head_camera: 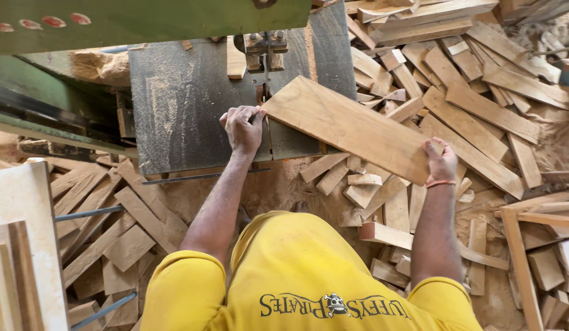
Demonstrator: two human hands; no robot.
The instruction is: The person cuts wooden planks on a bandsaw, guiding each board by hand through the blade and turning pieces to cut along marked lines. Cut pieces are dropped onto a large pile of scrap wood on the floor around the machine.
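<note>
Ahead of my left hand: the blade guide stands just beyond my fingertips, blocking the way forward.
Left of that hand: I see bare, dusty saw table, open to pass.
Between my hands: the wooden board spans the gap.
Right of my right hand: heaped offcuts crowd the floor.
Below my wrists: scrap pieces lie close together.

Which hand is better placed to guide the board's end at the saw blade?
The left hand, probably. It already rests on the wooden board at the corner beside the blade guide. The right hand has its grip on the far end, off the saw table.
</note>
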